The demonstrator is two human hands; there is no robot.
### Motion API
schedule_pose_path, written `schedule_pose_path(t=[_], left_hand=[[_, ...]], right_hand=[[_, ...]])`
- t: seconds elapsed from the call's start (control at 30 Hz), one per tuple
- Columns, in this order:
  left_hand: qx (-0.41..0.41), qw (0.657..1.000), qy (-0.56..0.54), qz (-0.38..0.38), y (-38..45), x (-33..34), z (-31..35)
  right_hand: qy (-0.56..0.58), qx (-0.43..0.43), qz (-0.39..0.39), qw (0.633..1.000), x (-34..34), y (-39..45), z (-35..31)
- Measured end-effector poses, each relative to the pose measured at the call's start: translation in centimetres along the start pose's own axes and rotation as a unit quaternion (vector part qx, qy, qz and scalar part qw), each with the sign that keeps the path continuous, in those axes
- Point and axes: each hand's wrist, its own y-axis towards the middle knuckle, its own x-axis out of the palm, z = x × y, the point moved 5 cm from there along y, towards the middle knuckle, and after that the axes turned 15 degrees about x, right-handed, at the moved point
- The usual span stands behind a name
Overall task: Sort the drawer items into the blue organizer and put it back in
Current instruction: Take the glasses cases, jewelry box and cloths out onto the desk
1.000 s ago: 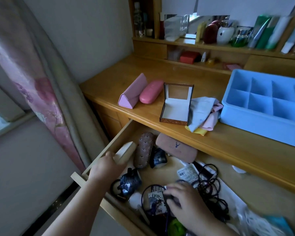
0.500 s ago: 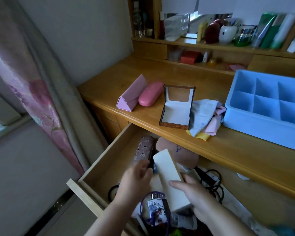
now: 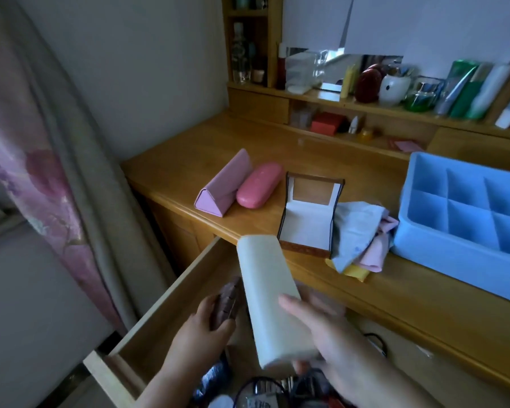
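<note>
My right hand (image 3: 333,340) holds a long cream-white case (image 3: 270,295) above the open wooden drawer (image 3: 171,301), its far end raised toward the desk edge. My left hand (image 3: 200,331) grips a brown patterned case (image 3: 228,301) inside the drawer. The blue organizer (image 3: 465,219), with its bare compartments, stands on the desk at the right. Black cables and small packets (image 3: 265,393) lie in the drawer's near part, partly hidden by my arms.
On the desk lie a pink triangular case (image 3: 223,184), a pink oval case (image 3: 259,184), an open brown box (image 3: 309,216) and a pile of cloths (image 3: 359,237). Shelves with bottles (image 3: 395,83) run along the back. A curtain (image 3: 42,160) hangs at the left.
The cream-white case went from my left hand in the drawer to my right hand and rose higher. My left hand dropped onto the brown patterned case.
</note>
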Motion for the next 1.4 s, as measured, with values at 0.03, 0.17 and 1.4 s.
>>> schedule_pose_path(t=[0.03,0.17,1.4], left_hand=[[0.01,1.0,-0.009,0.014,-0.8,-0.5,-0.2],[0.033,0.996,-0.057,0.056,-1.6,-0.9,-0.4],[0.11,0.961,-0.253,0.025,-7.9,1.3,8.5]], right_hand=[[0.021,-0.001,-0.015,1.0,0.9,1.0,-1.2],[0.092,-0.053,0.034,0.994,3.0,6.1,-7.3],[0.21,0.044,-0.078,0.974,-0.6,-0.1,6.5]])
